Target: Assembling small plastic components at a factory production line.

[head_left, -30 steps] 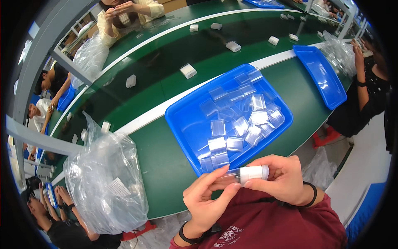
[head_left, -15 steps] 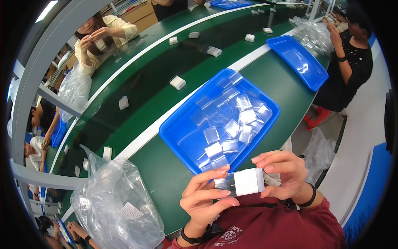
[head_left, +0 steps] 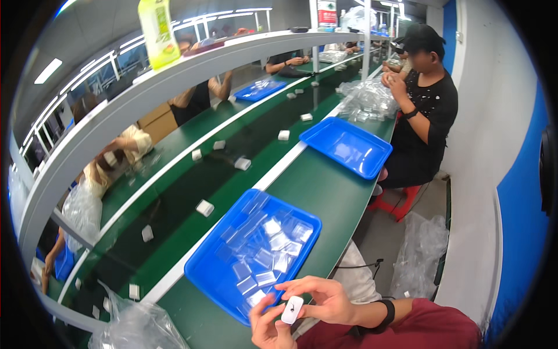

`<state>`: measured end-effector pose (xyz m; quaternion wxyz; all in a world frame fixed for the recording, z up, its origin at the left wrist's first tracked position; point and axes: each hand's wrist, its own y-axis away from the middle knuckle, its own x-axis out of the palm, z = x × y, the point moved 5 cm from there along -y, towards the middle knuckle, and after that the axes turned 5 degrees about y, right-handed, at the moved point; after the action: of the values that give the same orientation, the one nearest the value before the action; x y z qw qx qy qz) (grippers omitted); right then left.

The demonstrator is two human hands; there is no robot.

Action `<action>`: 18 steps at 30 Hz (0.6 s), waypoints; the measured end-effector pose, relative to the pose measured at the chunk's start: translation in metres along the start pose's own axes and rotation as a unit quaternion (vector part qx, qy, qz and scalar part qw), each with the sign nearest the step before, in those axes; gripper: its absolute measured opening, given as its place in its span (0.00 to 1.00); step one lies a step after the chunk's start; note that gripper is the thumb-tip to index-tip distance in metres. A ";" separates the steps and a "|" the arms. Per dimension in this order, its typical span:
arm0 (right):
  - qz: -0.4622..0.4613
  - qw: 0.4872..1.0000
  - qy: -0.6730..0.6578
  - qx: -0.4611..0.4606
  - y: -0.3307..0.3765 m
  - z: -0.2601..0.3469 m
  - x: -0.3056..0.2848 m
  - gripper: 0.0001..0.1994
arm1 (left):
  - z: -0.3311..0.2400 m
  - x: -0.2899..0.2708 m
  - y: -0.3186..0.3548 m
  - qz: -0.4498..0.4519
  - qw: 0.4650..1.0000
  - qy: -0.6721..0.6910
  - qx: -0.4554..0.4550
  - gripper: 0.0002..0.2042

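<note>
Near the lower edge I hold a small clear-and-white plastic box [head_left: 292, 310], its white end with a dark mark turned toward me. My left hand [head_left: 268, 323] grips it from the left, its fingers partly smeared by motion. From the other side my right hand [head_left: 326, 301] closes on it, thumb at the side and index finger reaching over the top. Just beyond my hands lies a blue tray [head_left: 200, 260] with several clear plastic sleeves or boxes [head_left: 264, 257], some with white inside.
Small white-and-clear boxes [head_left: 204, 207] lie along the dark green belt [head_left: 174, 232]. A clear plastic bag [head_left: 139, 328] sits at lower left, another blue tray [head_left: 349, 152] farther right. A co-worker in black [head_left: 427, 104] sits beyond it. A grey shelf frame [head_left: 116, 125] arches over the left side.
My view has tilted up and turned right, so the tray appears lower and more left. The box has been turned from lying sideways to showing its white end. Both hands still hold it.
</note>
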<state>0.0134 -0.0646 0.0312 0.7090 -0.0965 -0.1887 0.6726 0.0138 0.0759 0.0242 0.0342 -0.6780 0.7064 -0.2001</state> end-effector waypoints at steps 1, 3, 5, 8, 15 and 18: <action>-0.007 1.000 0.004 -0.008 -0.001 0.008 -0.009 0.16 | -0.010 -0.001 -0.007 -0.007 0.994 -0.092 0.053 0.25; 0.011 0.958 0.277 -0.078 -0.002 0.033 -0.023 0.17 | -0.008 0.005 -0.020 0.063 0.995 0.071 -0.016 0.19; 0.004 0.956 0.275 -0.104 -0.001 0.036 -0.031 0.18 | -0.007 0.008 -0.022 0.150 0.985 -0.007 -0.087 0.13; 0.037 0.947 0.282 -0.151 -0.006 0.048 -0.035 0.19 | -0.001 0.015 -0.028 0.137 0.979 -0.031 -0.148 0.13; -0.044 0.923 -0.281 -0.260 -0.020 0.022 -0.051 0.19 | 0.024 0.054 -0.037 0.091 0.964 0.132 -0.210 0.12; -0.125 0.916 -0.337 -0.177 -0.036 0.021 -0.054 0.24 | 0.021 0.063 -0.048 0.076 0.973 0.183 -0.118 0.10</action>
<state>0.0371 -0.1234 0.0566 0.6531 0.0362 -0.5425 0.5271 0.0609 0.0100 0.0347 -0.1602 -0.5737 0.7688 -0.2328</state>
